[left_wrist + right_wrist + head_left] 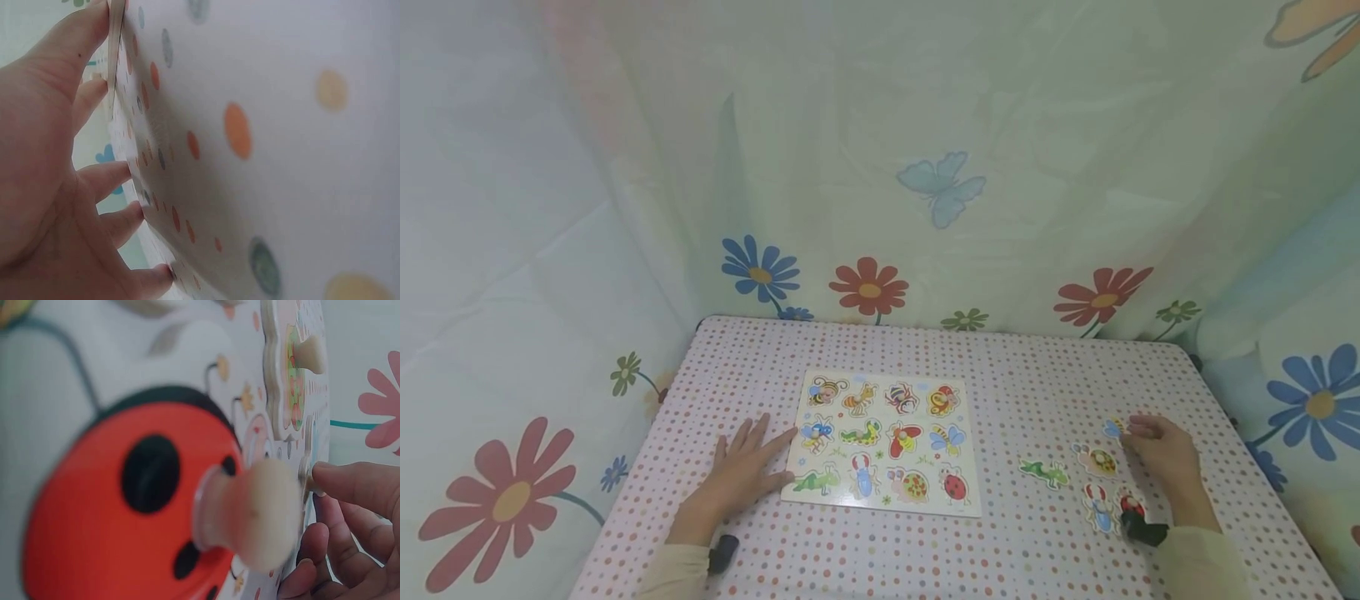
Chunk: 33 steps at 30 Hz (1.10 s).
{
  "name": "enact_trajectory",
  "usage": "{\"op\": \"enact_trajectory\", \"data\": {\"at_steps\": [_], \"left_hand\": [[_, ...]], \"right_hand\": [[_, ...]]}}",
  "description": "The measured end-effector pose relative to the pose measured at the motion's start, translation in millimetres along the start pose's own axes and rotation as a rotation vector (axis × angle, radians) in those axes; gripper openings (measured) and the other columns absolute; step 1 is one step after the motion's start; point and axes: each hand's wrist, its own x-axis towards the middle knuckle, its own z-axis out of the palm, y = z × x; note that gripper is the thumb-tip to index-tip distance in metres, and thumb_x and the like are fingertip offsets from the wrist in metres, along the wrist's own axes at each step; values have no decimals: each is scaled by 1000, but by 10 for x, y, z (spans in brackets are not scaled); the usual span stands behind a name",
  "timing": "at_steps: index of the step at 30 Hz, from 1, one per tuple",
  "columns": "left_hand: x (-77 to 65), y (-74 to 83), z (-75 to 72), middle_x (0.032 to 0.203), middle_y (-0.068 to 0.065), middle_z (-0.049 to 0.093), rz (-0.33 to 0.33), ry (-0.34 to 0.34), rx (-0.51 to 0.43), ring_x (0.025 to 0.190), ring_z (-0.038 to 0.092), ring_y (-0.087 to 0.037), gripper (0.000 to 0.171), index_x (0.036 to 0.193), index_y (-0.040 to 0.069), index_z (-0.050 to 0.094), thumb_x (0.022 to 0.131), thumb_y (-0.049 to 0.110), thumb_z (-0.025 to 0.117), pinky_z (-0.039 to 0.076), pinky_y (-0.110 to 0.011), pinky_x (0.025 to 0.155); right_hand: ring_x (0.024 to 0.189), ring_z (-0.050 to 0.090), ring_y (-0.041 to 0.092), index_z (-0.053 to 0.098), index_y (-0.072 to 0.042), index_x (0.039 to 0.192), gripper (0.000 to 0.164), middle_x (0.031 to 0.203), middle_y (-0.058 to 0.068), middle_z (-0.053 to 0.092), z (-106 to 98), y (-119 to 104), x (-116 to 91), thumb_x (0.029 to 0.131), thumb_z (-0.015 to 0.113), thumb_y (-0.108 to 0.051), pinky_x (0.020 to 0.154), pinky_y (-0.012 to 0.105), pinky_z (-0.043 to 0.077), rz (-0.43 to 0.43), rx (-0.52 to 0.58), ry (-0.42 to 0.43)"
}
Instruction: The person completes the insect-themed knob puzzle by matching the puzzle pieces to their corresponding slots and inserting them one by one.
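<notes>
Fingers of the right hand pinching the little wooden knob on a blue-and-yellow winged piece, dragonfly by the look of it. Clearer in the right wrist view: tips on the knob, probably for good control without covering the picture. Fingers of the left hand spread and relaxed, not wrapped around anything. Thumb and index against the left edge of the puzzle board, the rest down on the dotted tablecloth. Looks like simple bracing against sliding.

Nearest stuff: pale sleeves and black wrist units. Then, off to the right, a ladybug piece partly hidden behind the right unit, with a stag beetle piece just left of it. Bit farther, a snail piece, plus a green grasshopper piece to its left. All lying loose, picture side up, maybe for quick spotting, and all within easy reach of the right hand. Winged piece farthest out of the bunch.

Puzzle board lying flat left of the loose pieces, touching the left hand, well apart from the right one, with three rows of bug pictures facing up. Can't tell from up here about every slot, filled or just printed. Far side: hanging curtain with big flowers and a pale blue butterfly, presumably just decoration.
</notes>
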Motion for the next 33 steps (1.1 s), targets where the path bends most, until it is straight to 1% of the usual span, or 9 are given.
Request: {"op": "enact_trajectory", "data": {"at_steps": [6,12,18,23,27,28,30,33], "left_hand": [[6,5,8,166,-16,11,3,1,-1,149,5,-45,69,155,33,39,93,52,64,-3,-72,112],[13,-10,23,166,-15,10,-1,-4,11,149,4,-44,70,155,34,38,93,54,62,-3,-71,113],[10,-13,28,166,-15,10,-12,-10,7,149,4,-44,70,155,35,38,93,56,62,-3,-71,113],[2,-2,17,166,-15,10,-3,-5,2,149,4,-44,69,155,34,39,93,53,63,-3,-71,113],[-6,19,-1,166,-16,11,-3,0,-3,149,5,-45,69,155,33,40,93,51,65,-3,-71,113],[-8,25,-6,166,-16,12,-4,0,-3,149,5,-45,69,155,33,40,93,51,65,-3,-72,113],[-10,32,-10,165,-16,12,-7,-1,-1,149,5,-45,69,155,32,40,93,51,64,-2,-72,113],[-9,32,-6,166,-16,11,-6,-2,8,149,5,-45,69,155,33,39,94,51,64,-2,-72,113]], "right_hand": [[113,56,48,45,6,142,53,131,34,53,-23,-39,-43,96,64,-11,84,55,51,-4,-3,3],[112,56,48,45,6,142,53,130,34,54,-45,-91,-80,96,64,-11,83,55,51,-2,-8,11],[109,58,48,44,7,141,55,128,34,55,-47,-124,-110,94,67,-9,81,55,52,-19,-25,17],[109,58,48,43,8,142,57,127,35,56,-35,-121,-88,93,67,-9,82,55,52,-15,-40,17],[109,58,49,42,8,143,58,127,35,56,-36,-159,-99,93,67,-10,82,55,53,-13,-74,20],[109,58,49,42,8,143,58,128,35,55,-39,-179,-111,94,67,-10,81,54,53,-14,-83,23],[109,58,49,43,8,142,56,128,35,55,-53,-239,-151,94,66,-10,73,47,55,-13,-94,24],[107,59,49,44,8,141,55,127,35,55,-87,-348,-225,94,65,-11,64,41,54,-19,-86,21]]}}
